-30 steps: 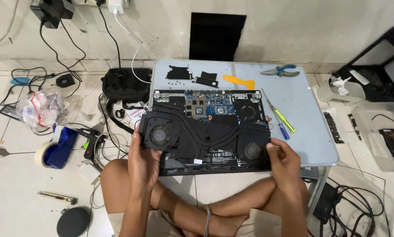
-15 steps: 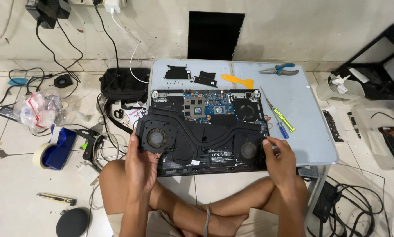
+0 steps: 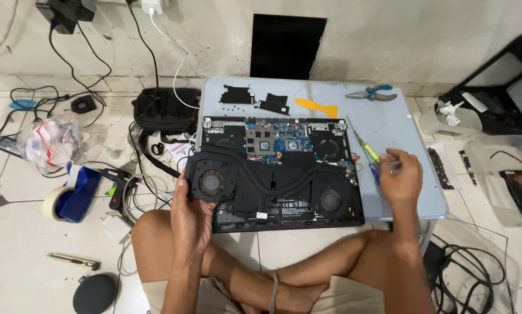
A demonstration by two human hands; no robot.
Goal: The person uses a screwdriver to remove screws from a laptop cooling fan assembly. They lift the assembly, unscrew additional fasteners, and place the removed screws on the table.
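Left hand (image 3: 192, 218) grips the fan end of the black heatsink assembly (image 3: 255, 183), lifted off the opened laptop (image 3: 284, 203) on the bench (image 3: 400, 197), while right hand (image 3: 401, 177) closes on the blue-handled screwdriver (image 3: 375, 172); best support that heatsink level, I'd say.

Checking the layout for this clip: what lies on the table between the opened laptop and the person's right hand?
In the head view, only a narrow strip of the blue table separates the opened laptop from the right hand; the screwdrivers lie there, reaching to the fingers.

Bright even light; soft shadows; right hand (image 3: 399, 174) motion-blurred
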